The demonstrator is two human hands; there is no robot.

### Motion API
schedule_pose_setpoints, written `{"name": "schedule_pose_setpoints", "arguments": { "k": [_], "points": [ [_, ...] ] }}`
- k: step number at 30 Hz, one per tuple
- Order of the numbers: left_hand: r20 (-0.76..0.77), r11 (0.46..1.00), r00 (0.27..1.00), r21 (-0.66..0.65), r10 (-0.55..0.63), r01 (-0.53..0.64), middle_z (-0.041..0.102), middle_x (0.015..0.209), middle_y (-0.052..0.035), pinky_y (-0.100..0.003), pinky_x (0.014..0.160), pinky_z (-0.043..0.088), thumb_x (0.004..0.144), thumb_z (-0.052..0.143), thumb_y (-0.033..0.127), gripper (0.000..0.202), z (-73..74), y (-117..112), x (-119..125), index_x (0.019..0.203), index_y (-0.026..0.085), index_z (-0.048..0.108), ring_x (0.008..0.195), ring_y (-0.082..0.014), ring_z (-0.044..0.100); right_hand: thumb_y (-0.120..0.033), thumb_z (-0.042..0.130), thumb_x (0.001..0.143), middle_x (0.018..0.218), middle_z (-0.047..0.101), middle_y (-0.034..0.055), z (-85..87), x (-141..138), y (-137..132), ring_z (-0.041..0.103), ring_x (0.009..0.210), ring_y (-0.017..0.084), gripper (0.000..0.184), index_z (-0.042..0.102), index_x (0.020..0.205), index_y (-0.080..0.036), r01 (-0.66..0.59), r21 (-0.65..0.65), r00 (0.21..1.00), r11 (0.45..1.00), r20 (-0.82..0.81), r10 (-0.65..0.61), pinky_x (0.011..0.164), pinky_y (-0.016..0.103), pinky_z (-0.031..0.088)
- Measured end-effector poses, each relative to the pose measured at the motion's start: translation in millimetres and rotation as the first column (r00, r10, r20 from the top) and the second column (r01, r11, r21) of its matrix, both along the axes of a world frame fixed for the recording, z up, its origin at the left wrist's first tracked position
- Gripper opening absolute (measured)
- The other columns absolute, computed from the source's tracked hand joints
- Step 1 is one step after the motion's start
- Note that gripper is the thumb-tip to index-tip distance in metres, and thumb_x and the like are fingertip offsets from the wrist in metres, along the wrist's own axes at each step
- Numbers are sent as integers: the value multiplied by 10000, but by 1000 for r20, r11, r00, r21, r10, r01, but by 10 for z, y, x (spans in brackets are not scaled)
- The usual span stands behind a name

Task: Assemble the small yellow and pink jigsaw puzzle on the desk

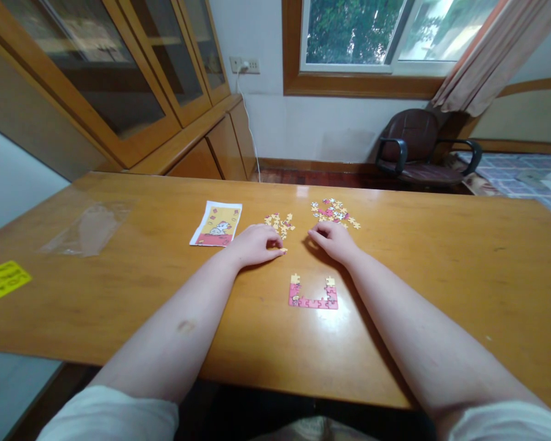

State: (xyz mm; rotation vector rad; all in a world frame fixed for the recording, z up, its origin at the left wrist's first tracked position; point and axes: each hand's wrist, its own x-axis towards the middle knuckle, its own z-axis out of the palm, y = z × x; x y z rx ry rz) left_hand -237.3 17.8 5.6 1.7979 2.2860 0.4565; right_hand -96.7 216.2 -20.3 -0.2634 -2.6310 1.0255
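Note:
My left hand (258,243) is closed in a pinch, with a small yellow puzzle piece (283,250) at its fingertips. Just beyond it lies a small group of mostly yellow puzzle pieces (282,225). My right hand (334,240) is curled with thumb and fingers together; whether anything is between them does not show. Behind that hand sits a larger heap of loose pink, yellow and white pieces (333,211). Nearer to me, a U-shaped joined puzzle border (313,303) lies flat, pink along the bottom and sides with a yellow piece topping each side.
A picture sheet (218,225) with a white animal on yellow and pink lies left of my left hand. Farther left are a clear plastic bag (89,229) and a yellow label (3,282) on the wooden table (165,306). An armchair (413,147) stands beyond the table.

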Motion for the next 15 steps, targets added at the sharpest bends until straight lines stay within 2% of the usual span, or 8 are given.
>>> {"name": "schedule_pose_setpoints", "arguments": {
  "k": [3,5,9,12,15],
  "points": [
    [52,999,999,51,-12,9,674,871,-28,-308,802,450,853,574,338,199,-84,69,55,941,237,721,852,-175,595,-199,578,819,726,627,7,-27,-10,-14,522,661,124,121,698,819,-183,-69,28,997,997,-19,69,656,258,394],
    [86,992,996,117,29,-39,675,885,-27,-306,812,460,858,557,275,205,-122,99,73,983,236,715,860,-172,600,-133,587,792,754,618,7,-37,-13,-23,531,692,126,172,721,877,-199,-124,54,992,991,-27,126,691,262,414],
    [102,925,958,248,269,-287,667,957,-39,-317,838,471,866,513,245,216,-139,89,11,953,219,708,908,-184,603,-108,585,800,796,618,21,-32,-11,-36,555,751,139,205,732,903,-208,-182,82,982,980,-27,184,752,285,442],
    [66,863,899,256,434,-435,662,936,-50,-332,836,474,847,525,249,198,-147,51,-92,913,212,709,905,-206,600,-122,592,812,862,633,36,-23,-8,-45,575,804,150,202,728,933,-208,-206,96,978,974,-12,208,787,301,453],
    [54,813,847,254,529,-524,662,921,-58,-341,829,473,828,530,230,192,-159,24,-169,906,206,704,895,-216,598,-129,593,815,891,639,40,-14,-4,-66,586,828,158,207,724,951,-215,-226,112,974,968,21,225,789,309,460]
  ]
}}
